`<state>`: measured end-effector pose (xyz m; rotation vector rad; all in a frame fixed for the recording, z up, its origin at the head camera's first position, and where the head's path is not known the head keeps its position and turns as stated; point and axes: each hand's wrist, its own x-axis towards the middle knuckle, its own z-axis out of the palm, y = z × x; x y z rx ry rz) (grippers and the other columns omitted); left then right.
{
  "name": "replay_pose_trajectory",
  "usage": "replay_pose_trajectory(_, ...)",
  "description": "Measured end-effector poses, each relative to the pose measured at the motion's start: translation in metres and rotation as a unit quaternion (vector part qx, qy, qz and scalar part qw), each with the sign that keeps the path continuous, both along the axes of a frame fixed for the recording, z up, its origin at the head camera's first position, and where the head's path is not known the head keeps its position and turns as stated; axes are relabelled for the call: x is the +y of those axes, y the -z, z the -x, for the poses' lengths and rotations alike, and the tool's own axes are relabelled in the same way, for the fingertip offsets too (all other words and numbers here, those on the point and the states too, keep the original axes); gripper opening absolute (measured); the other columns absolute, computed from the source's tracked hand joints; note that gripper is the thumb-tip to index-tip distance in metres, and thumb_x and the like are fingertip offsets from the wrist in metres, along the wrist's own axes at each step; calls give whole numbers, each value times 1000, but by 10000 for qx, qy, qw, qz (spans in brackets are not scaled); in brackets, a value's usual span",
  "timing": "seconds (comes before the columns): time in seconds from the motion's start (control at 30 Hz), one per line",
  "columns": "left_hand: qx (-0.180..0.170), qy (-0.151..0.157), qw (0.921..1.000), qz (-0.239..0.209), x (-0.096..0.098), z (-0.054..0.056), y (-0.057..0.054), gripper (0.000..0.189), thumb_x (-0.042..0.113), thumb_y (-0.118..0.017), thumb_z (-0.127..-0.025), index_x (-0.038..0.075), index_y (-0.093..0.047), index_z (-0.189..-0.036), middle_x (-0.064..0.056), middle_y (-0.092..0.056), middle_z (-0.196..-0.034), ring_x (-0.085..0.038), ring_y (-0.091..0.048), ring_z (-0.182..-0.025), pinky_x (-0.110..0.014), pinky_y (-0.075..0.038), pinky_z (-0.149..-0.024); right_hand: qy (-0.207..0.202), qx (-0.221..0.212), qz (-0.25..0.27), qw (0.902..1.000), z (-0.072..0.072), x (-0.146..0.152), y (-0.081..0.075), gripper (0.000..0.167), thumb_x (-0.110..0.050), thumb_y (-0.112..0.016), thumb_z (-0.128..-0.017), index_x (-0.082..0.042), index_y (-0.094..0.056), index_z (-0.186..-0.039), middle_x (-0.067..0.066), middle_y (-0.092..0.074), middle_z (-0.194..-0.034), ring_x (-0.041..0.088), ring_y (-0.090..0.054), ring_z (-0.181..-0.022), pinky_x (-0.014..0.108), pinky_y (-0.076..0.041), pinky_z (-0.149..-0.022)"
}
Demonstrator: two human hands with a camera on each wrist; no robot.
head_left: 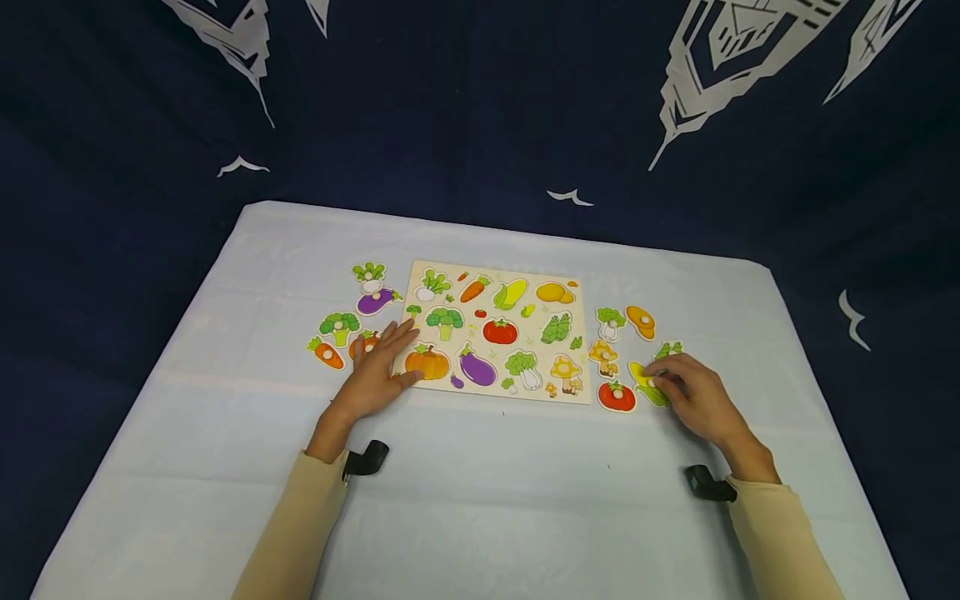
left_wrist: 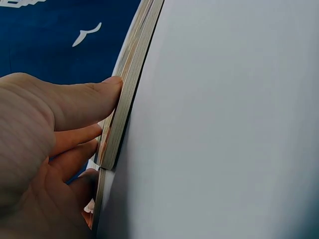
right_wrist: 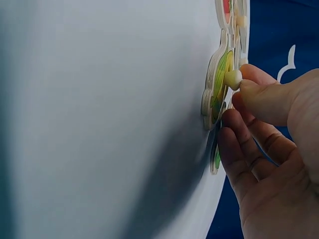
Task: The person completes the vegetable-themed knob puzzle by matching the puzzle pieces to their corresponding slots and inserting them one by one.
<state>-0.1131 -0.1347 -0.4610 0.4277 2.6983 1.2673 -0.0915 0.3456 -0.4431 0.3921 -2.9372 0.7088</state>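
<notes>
A wooden vegetable puzzle board (head_left: 536, 333) lies flat on the white table. My left hand (head_left: 378, 371) rests over its lower left corner, fingers extended, with the thumb against the front edge and the other fingers partly covering a pumpkin piece (head_left: 366, 343). At the right, my right hand (head_left: 701, 396) pinches the round knob (right_wrist: 233, 79) of a corn piece (head_left: 652, 392) between thumb and forefinger. Close behind that hand lies a green asparagus-like piece (head_left: 669, 350), partly hidden. Beside the corn is a tomato piece (head_left: 617, 397).
Left of the board lie an eggplant piece (head_left: 375, 302), a turnip piece (head_left: 369, 273), a broccoli piece (head_left: 340, 327) and a carrot piece (head_left: 327, 354). On its right are a mushroom piece (head_left: 603, 357), a bok choy piece (head_left: 610, 325) and a potato piece (head_left: 641, 322). A dark curtain (head_left: 465, 125) hangs behind.
</notes>
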Motion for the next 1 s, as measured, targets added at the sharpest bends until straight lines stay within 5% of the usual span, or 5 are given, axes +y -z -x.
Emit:
replay_pose_trajectory(0.7,-77,-22,9999,-70,-2,1,0,71,11,-74,-89,0,-41,-151,-15,-30,-163,-39,-14,-154,-65,15,-117,-211,-68,89,9997,0,1,0,18,4,-74,-86,-8,-74,-99,8,-71,-100,24,-64,-93,4,-38,-83)
replay_pose_trajectory(1.0,-72,0,9999,-104,-2,0,0,71,10,-74,-89,-1,-41,-150,-16,-31,-163,-40,-14,-154,-65,14,-117,-64,-262,-53,9996,-2,4,2,23,6,-75,-84,-9,-74,-101,8,-71,-102,25,-64,-93,19,-48,-84)
